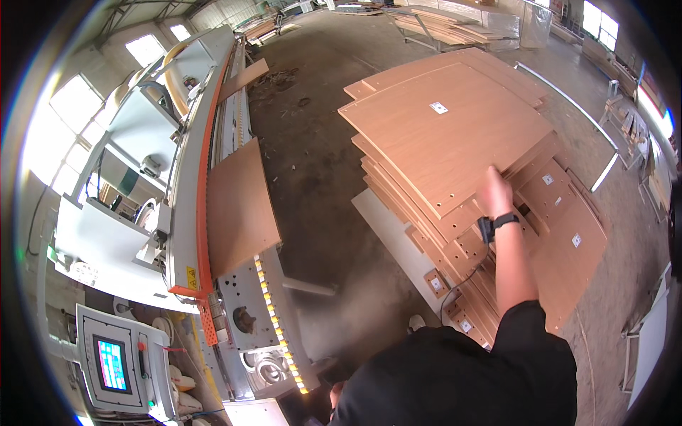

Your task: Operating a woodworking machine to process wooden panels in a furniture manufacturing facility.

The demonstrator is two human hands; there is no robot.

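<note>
My right arm reaches forward over a stack of brown wooden panels. The right hand [495, 195] is closed at the near right edge of the top wooden panel [398, 117], its fingertips on the upper face; the grip underneath is hidden. A white label [438, 108] is stuck on that panel, and small holes show near its front corner. A black band with a cable [497, 226] circles my right wrist. Of my left hand [336, 395] just a sliver appears at the bottom, beside my black sleeve; its fingers are hidden.
A long panel-processing machine [190, 213] runs along the left, with a brown board [243, 206] lying on its track of yellow rollers [268, 305]. Its control box [145, 362] stands at lower left. More labelled boards [568, 263] lie right of the stack; a lumber pile [447, 27] stands behind.
</note>
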